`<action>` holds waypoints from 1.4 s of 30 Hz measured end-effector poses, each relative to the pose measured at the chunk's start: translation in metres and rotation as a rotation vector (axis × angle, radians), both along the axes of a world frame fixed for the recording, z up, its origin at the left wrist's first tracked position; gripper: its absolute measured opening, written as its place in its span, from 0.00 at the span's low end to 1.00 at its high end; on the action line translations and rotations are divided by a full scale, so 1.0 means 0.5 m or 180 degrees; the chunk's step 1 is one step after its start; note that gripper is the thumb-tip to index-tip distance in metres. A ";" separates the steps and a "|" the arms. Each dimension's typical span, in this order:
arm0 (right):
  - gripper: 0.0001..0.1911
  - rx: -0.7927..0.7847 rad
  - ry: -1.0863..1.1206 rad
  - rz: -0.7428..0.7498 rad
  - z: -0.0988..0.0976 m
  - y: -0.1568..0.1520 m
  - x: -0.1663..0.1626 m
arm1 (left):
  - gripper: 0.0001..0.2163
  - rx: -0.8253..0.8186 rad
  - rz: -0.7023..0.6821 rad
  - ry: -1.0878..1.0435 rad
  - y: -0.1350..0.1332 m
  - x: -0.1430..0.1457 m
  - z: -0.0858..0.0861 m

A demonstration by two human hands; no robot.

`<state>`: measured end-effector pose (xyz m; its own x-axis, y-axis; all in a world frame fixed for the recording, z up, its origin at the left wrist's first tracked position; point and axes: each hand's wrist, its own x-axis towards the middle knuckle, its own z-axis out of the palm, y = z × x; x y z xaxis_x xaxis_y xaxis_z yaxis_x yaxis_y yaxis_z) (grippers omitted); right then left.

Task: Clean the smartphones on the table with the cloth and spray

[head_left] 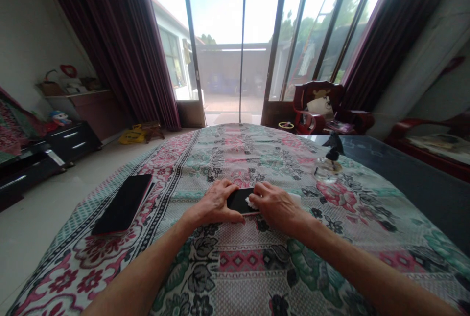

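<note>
A black phone (239, 200) lies flat on the patterned cloth in front of me. My left hand (216, 203) grips its left end, thumb along the near edge and fingers over the far edge. My right hand (276, 204) presses a small white wipe (251, 203) onto the phone's screen, fingers curled around the wipe. A bit of white shows past the right hand at its far side.
A black tablet in a red case (124, 203) lies on the flowered cloth (235, 267) to the left. A small glass object with a dark top (328, 164) stands to the far right. Red wooden chairs (319, 108) and glass doors are beyond.
</note>
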<state>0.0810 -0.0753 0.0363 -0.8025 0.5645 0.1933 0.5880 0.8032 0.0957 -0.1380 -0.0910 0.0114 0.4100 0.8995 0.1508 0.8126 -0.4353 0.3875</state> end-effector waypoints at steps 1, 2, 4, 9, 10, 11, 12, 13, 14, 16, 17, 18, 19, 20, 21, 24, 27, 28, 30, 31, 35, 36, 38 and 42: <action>0.07 -0.0009 -0.0005 0.0059 -0.001 -0.006 -0.004 | 0.33 0.0015 -0.0007 0.0005 0.000 0.000 0.001; 0.06 -0.0009 0.0013 0.0083 -0.002 -0.007 -0.008 | 0.33 0.0034 -0.0007 0.0002 -0.001 0.000 0.001; 0.06 0.0017 0.0087 0.0035 -0.006 0.000 -0.014 | 0.33 0.0058 -0.0006 -0.0014 -0.001 0.000 0.001; 0.09 0.0141 0.0288 -0.0220 -0.013 0.041 -0.017 | 0.35 0.0026 0.0020 -0.0041 0.002 -0.001 -0.006; 0.09 0.0158 0.0327 -0.0247 -0.013 0.045 -0.015 | 0.35 0.0020 0.0024 -0.0041 0.002 -0.002 -0.007; 0.09 0.0162 0.0352 -0.0257 -0.013 0.045 -0.014 | 0.35 0.0020 0.0028 -0.0041 0.003 -0.002 -0.008; 0.09 0.0151 0.0353 -0.0247 -0.012 0.042 -0.013 | 0.35 0.0024 0.0028 -0.0043 0.003 -0.002 -0.009; 0.09 0.0124 0.0327 -0.0207 -0.011 0.035 -0.013 | 0.35 0.0033 0.0023 -0.0050 0.003 -0.002 -0.009; 0.08 0.0081 0.0283 -0.0131 -0.010 0.026 -0.013 | 0.34 0.0040 0.0013 -0.0054 0.002 -0.002 -0.008; 0.07 -0.0022 0.0193 0.0073 -0.007 0.005 -0.018 | 0.33 0.0050 0.0001 -0.0059 0.001 -0.001 -0.007; 0.07 -0.0063 0.0169 0.0173 -0.006 -0.004 -0.021 | 0.32 0.0049 -0.0002 -0.0062 0.000 -0.001 -0.006; 0.07 -0.0087 0.0167 0.0244 -0.006 -0.011 -0.025 | 0.31 0.0045 -0.0003 -0.0066 0.000 -0.001 -0.005; 0.07 -0.0093 0.0179 0.0270 -0.005 -0.015 -0.028 | 0.31 0.0041 0.0004 -0.0071 0.000 0.000 -0.005; 0.07 -0.0089 0.0196 0.0251 -0.006 -0.015 -0.030 | 0.31 0.0032 0.0004 -0.0073 0.000 0.000 -0.004; 0.07 -0.0077 0.0215 0.0203 -0.006 -0.011 -0.031 | 0.31 0.0020 0.0001 -0.0073 0.000 0.000 -0.004; 0.07 -0.0012 0.0279 -0.0003 -0.010 0.010 -0.028 | 0.33 -0.0003 0.0018 -0.0057 0.001 0.000 -0.005; 0.07 0.0068 0.0315 -0.0150 -0.013 0.020 -0.024 | 0.33 0.0029 0.0035 -0.0064 0.000 0.000 -0.005; 0.07 0.0077 0.0306 -0.0172 -0.013 0.017 -0.024 | 0.33 0.0042 0.0032 -0.0067 0.000 0.000 -0.005; 0.07 0.0048 0.0245 -0.0139 -0.011 0.003 -0.028 | 0.33 0.0052 0.0025 -0.0067 -0.001 0.001 -0.004; 0.07 0.0014 0.0200 -0.0082 -0.009 -0.006 -0.030 | 0.32 0.0049 0.0025 -0.0061 -0.002 0.001 -0.003; 0.08 -0.0147 0.0114 0.0073 0.002 -0.018 -0.027 | 0.32 0.0016 0.0042 -0.0041 -0.004 0.002 0.000; 0.08 -0.0177 0.0119 0.0023 0.003 -0.012 -0.022 | 0.32 0.0012 0.0038 -0.0048 -0.004 0.001 0.001; 0.09 -0.0210 0.0158 -0.0156 0.005 0.008 -0.008 | 0.32 0.0021 0.0027 -0.0068 -0.004 0.000 0.001; 0.10 -0.0169 0.0211 -0.0424 0.006 0.039 0.012 | 0.34 0.0082 0.0027 -0.0088 -0.002 -0.001 -0.003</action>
